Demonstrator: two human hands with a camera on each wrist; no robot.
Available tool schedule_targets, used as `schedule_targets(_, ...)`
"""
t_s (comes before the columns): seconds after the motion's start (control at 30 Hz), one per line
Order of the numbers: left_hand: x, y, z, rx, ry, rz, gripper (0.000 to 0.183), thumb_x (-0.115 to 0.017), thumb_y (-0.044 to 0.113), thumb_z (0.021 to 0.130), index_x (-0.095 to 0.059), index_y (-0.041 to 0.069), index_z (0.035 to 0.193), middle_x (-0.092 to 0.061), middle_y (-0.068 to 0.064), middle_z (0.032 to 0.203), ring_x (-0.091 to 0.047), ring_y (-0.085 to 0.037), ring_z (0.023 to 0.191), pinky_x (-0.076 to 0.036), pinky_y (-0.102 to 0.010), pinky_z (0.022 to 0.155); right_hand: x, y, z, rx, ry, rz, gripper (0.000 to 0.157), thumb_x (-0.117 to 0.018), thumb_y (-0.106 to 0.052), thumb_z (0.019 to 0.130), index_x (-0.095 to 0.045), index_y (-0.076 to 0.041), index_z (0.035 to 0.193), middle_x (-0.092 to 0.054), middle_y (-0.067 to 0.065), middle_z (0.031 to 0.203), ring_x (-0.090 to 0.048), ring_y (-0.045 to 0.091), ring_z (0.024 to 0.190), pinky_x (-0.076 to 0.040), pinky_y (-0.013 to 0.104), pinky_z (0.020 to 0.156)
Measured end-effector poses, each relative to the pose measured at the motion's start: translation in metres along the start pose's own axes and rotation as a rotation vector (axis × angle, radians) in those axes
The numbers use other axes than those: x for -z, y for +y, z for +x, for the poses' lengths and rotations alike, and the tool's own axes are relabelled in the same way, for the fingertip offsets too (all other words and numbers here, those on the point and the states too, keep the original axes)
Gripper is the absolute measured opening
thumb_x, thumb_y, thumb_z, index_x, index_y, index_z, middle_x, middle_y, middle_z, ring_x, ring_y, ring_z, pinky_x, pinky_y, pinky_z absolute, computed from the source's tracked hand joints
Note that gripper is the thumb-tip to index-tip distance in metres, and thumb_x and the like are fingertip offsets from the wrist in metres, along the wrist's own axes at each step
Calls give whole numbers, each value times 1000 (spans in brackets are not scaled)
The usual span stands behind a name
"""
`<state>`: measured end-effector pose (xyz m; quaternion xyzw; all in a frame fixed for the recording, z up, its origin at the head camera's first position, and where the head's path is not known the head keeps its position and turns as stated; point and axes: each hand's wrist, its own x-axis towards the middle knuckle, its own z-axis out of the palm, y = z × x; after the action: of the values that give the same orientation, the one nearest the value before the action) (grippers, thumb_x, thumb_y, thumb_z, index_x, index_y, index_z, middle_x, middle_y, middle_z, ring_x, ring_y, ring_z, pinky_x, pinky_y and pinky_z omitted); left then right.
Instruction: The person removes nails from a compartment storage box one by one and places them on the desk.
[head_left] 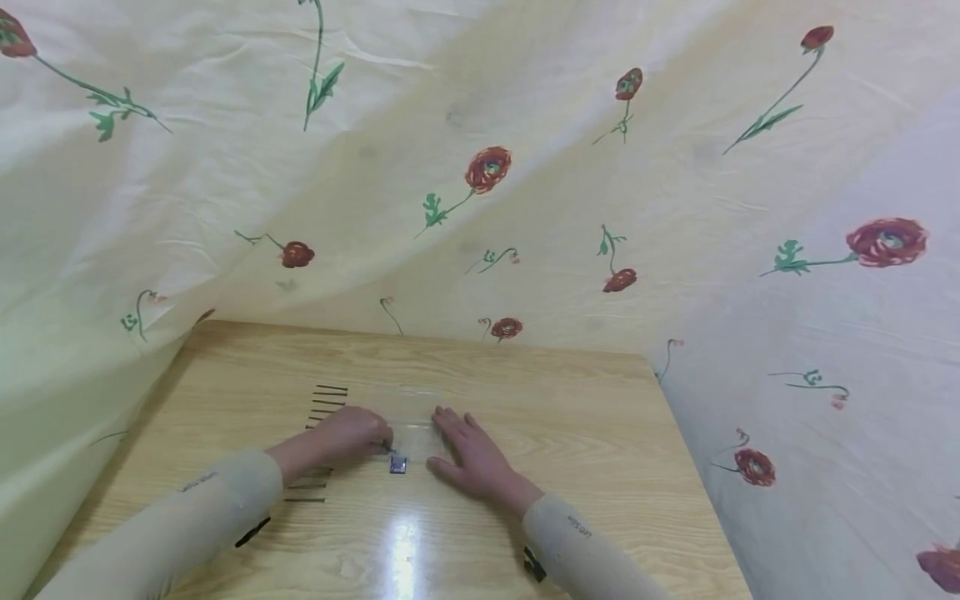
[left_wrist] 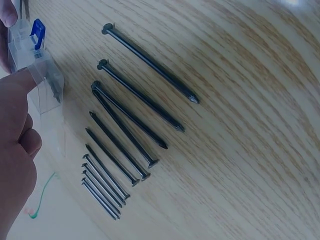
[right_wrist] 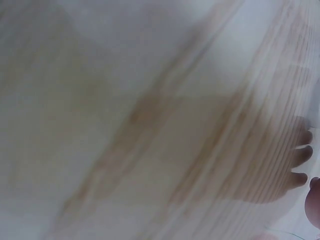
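Note:
A clear plastic box (head_left: 420, 437) with a blue latch (left_wrist: 37, 34) lies on the table, its clear lid (head_left: 408, 396) spread toward the back. My left hand (head_left: 352, 433) bends over the box's left side, fingertips gathered at a dark nail (left_wrist: 52, 85) in a compartment; the left wrist view shows a finger reaching inside, with the thumb hidden. Against the box's right side rests my right hand (head_left: 472, 458), fingers spread and nearly straight. Only a fingertip of it shows at the edge of the right wrist view.
Left of the box, several nails (left_wrist: 145, 65) of differing lengths lie roughly parallel in a row, partly under my left forearm in the head view. A wood-grain table (head_left: 585, 467) extends right. Flower-patterned cloth (head_left: 555, 208) hangs behind and along the sides.

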<state>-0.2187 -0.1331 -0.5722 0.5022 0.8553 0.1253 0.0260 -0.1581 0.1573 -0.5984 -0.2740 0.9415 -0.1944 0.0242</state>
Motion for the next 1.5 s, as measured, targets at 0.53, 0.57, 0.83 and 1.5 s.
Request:
schedule_targets(0.53, -4, 7, -7, 41, 4, 66, 7, -79, 18, 97, -73, 17, 93, -73, 6, 82, -65, -6, 68, -58, -22, 65, -3, -1, 3, 5, -8, 8, 80, -56, -56, 107, -31, -10, 168, -28, 6, 175, -28, 23, 161, -17, 48, 132)
schedule_targets(0.57, -4, 7, -8, 37, 19, 68, 8, -78, 17, 98, -73, 17, 92, -73, 6, 82, -65, -6, 67, -57, -22, 64, -3, -1, 3, 7, -7, 10, 80, -56, -56, 107, -32, -10, 168, -28, 5, 175, -29, 23, 161, -17, 48, 132)
schedule_targets(0.83, -2, 8, -17, 117, 78, -37, 6, -75, 20, 100, -73, 18, 95, -75, 6, 89, -69, -7, 77, -60, -26, 71, -3, -3, 4, 16, -10, 2, 80, -56, -56, 107, -33, -9, 167, -30, 7, 175, -30, 25, 160, -19, 49, 132)
schedule_targets(1.5, 38, 14, -76, 205, 177, -122, 11, -81, 9, 93, -76, 19, 91, -77, 8, 89, -67, -3, 75, -57, -26, 64, 2, 3, 3, -12, -20, 0, 81, -55, -57, 106, -32, -10, 168, -29, 8, 175, -28, 25, 161, -17, 47, 132)
